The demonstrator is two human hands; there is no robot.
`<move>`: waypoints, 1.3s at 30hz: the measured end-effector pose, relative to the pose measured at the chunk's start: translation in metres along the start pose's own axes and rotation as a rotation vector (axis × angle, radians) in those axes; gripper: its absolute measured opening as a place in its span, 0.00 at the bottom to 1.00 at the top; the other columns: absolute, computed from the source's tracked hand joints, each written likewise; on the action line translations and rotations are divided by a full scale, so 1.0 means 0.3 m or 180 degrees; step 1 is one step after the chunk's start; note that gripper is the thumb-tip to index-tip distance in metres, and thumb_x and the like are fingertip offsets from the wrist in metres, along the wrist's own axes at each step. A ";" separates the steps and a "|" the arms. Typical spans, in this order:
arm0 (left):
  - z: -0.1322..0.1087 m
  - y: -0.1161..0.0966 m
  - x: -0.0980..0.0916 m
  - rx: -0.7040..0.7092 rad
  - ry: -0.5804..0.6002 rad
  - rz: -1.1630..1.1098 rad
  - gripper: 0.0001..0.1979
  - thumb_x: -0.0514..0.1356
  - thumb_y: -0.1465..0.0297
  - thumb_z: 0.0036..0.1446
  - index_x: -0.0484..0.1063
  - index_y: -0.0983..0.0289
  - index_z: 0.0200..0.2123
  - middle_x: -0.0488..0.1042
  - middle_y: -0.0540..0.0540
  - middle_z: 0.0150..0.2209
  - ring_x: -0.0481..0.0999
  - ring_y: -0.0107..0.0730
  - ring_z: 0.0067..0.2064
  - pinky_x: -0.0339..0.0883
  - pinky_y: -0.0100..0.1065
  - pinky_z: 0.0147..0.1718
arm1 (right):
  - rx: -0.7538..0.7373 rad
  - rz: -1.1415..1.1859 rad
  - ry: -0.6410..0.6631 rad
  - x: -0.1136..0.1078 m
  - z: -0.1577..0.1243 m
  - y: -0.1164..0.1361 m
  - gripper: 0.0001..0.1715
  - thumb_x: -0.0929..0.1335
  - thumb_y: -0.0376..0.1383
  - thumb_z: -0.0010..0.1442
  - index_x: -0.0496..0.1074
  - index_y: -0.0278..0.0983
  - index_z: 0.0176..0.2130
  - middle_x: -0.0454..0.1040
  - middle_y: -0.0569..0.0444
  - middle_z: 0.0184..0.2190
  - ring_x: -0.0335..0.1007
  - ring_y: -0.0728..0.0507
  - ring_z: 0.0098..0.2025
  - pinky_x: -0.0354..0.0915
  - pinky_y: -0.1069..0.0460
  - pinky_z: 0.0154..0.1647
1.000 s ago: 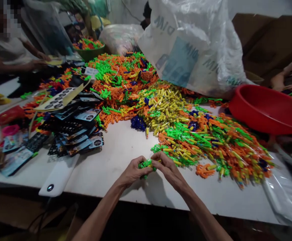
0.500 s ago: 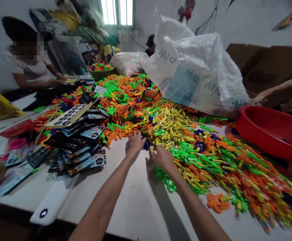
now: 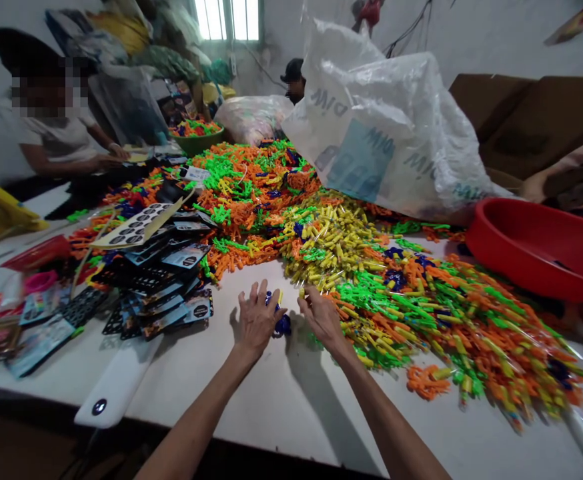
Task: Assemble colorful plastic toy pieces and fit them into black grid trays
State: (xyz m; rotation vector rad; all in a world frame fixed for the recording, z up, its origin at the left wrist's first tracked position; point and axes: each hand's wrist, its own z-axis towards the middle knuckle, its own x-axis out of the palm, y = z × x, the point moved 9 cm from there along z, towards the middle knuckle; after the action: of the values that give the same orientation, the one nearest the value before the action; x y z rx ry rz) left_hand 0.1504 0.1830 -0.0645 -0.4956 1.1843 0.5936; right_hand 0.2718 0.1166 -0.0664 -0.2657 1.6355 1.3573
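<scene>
Left hand: palm down, fingers spread wide, low over the table; left hand [image 3: 256, 321] partly covers a blue toy. Grip on it: cannot tell.
Right hand: fingers bent in; right hand [image 3: 322, 319] has a yellow tube [image 3: 302, 293] at its fingertips, pinched or just touched, cannot tell.
Blue toy: blue toy [image 3: 283, 325] on the table [image 3: 256, 413], between the two hands, by the left thumb.
Yellow pile: heap of yellow tubes [image 3: 339, 240] just beyond the hands.
Right pile: wrapped toys [image 3: 496, 333], orange, green, yellow, some blue, right of the right hand.
Back pile: loose toys [image 3: 251, 180], mostly orange and green, behind the yellow tubes.
Left side: stack of black packets [image 3: 161, 283], sticker sheet [image 3: 139, 230] on top, white device [image 3: 116, 390] at the table edge.
Right side: red basin [image 3: 531, 277] near the big plastic bag [image 3: 411, 140].
Co-worker: person [image 3: 61, 147] seated far left, hands at the table.
</scene>
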 end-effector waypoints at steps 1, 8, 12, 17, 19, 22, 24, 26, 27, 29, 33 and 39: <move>-0.019 -0.032 -0.018 0.0261 -0.0041 -0.0024 0.21 0.51 0.61 0.59 0.63 0.59 0.55 0.57 0.65 0.60 0.53 0.52 0.61 0.44 0.55 0.55 | 0.0012 0.0248 -0.0028 -0.008 -0.016 -0.002 0.12 0.57 0.39 0.60 0.64 0.37 0.37 0.70 0.53 0.28 0.65 0.45 0.31 0.55 0.53 0.32; -0.110 -0.147 -0.007 0.1130 0.0370 -0.0111 0.11 0.55 0.70 0.57 0.67 0.64 0.44 0.70 0.61 0.44 0.68 0.42 0.46 0.62 0.43 0.42 | 0.0590 0.2048 0.0264 -0.038 -0.172 -0.070 0.10 0.62 0.42 0.52 0.64 0.38 0.29 0.59 0.61 0.18 0.56 0.49 0.21 0.53 0.54 0.22; -0.087 -0.103 -0.084 0.0415 -0.0072 -0.1025 0.13 0.52 0.75 0.57 0.67 0.65 0.46 0.71 0.62 0.43 0.70 0.41 0.45 0.65 0.40 0.41 | 0.1017 0.2507 0.0345 -0.042 -0.245 -0.105 0.20 0.66 0.40 0.45 0.66 0.35 0.40 0.60 0.64 0.17 0.56 0.50 0.19 0.53 0.55 0.20; -0.140 0.028 -0.058 -0.1991 -0.0248 -0.4188 0.14 0.58 0.70 0.51 0.68 0.65 0.43 0.73 0.54 0.30 0.74 0.34 0.31 0.69 0.35 0.30 | 0.1040 0.3050 0.0465 -0.002 -0.279 -0.066 0.15 0.67 0.37 0.44 0.70 0.34 0.35 0.64 0.61 0.18 0.56 0.51 0.20 0.54 0.55 0.23; -0.185 -0.003 0.009 -0.2774 0.0132 -0.5358 0.17 0.64 0.70 0.43 0.69 0.67 0.39 0.71 0.51 0.25 0.72 0.29 0.25 0.67 0.31 0.24 | 0.0969 0.3217 0.0596 0.026 -0.284 -0.038 0.14 0.68 0.39 0.44 0.72 0.33 0.32 0.65 0.59 0.19 0.56 0.52 0.21 0.54 0.55 0.23; -0.230 -0.021 0.034 -0.3280 0.0084 -0.6062 0.20 0.69 0.73 0.33 0.71 0.69 0.34 0.72 0.50 0.26 0.69 0.22 0.24 0.64 0.24 0.20 | 0.0951 0.3378 0.0703 0.053 -0.295 -0.022 0.15 0.70 0.43 0.47 0.74 0.33 0.28 0.63 0.59 0.18 0.55 0.53 0.20 0.52 0.55 0.21; -0.248 -0.014 0.031 -0.3314 -0.0030 -0.6029 0.22 0.71 0.73 0.31 0.73 0.70 0.35 0.73 0.50 0.27 0.68 0.19 0.23 0.63 0.22 0.19 | 0.1002 0.3608 0.0710 0.056 -0.303 -0.025 0.17 0.71 0.45 0.47 0.74 0.33 0.28 0.62 0.60 0.18 0.53 0.53 0.18 0.51 0.55 0.20; -0.261 -0.021 0.031 -0.3253 0.0077 -0.5889 0.23 0.71 0.71 0.31 0.73 0.70 0.36 0.73 0.51 0.27 0.69 0.20 0.22 0.64 0.23 0.19 | 0.1063 0.3811 0.0744 0.054 -0.311 -0.030 0.17 0.72 0.46 0.47 0.73 0.33 0.27 0.63 0.60 0.18 0.53 0.54 0.18 0.51 0.56 0.20; -0.266 -0.031 0.033 -0.3198 0.0222 -0.5830 0.24 0.71 0.70 0.32 0.73 0.70 0.36 0.74 0.51 0.26 0.69 0.22 0.22 0.65 0.24 0.18 | 0.1068 0.3857 0.0768 0.051 -0.314 -0.031 0.17 0.72 0.46 0.46 0.73 0.33 0.27 0.63 0.60 0.18 0.54 0.54 0.18 0.52 0.56 0.19; -0.273 -0.057 0.039 -0.3069 0.0518 -0.5781 0.24 0.71 0.68 0.33 0.73 0.71 0.36 0.74 0.53 0.25 0.71 0.25 0.23 0.65 0.26 0.17 | 0.1043 0.3860 0.0789 0.040 -0.316 -0.031 0.17 0.72 0.46 0.46 0.73 0.33 0.25 0.64 0.59 0.17 0.55 0.53 0.18 0.52 0.56 0.19; -0.282 -0.070 0.039 -0.2986 0.0539 -0.5921 0.22 0.71 0.67 0.34 0.73 0.70 0.35 0.75 0.53 0.25 0.73 0.29 0.23 0.65 0.26 0.17 | 0.1091 0.3923 0.0701 0.024 -0.317 -0.043 0.17 0.73 0.45 0.45 0.74 0.33 0.28 0.66 0.58 0.18 0.56 0.53 0.18 0.54 0.56 0.20; -0.274 -0.068 0.030 -0.2970 0.0560 -0.5831 0.21 0.71 0.66 0.33 0.73 0.69 0.33 0.74 0.52 0.24 0.72 0.28 0.23 0.65 0.26 0.17 | 0.1044 0.3947 0.0739 0.034 -0.318 -0.052 0.13 0.74 0.42 0.45 0.76 0.35 0.28 0.68 0.57 0.20 0.58 0.53 0.19 0.55 0.56 0.21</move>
State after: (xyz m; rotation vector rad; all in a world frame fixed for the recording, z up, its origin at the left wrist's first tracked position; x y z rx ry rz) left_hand 0.1083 0.1165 -0.0972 -2.0742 0.1363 -0.5998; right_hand 0.2275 0.0337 -0.0916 0.9812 2.2941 1.8944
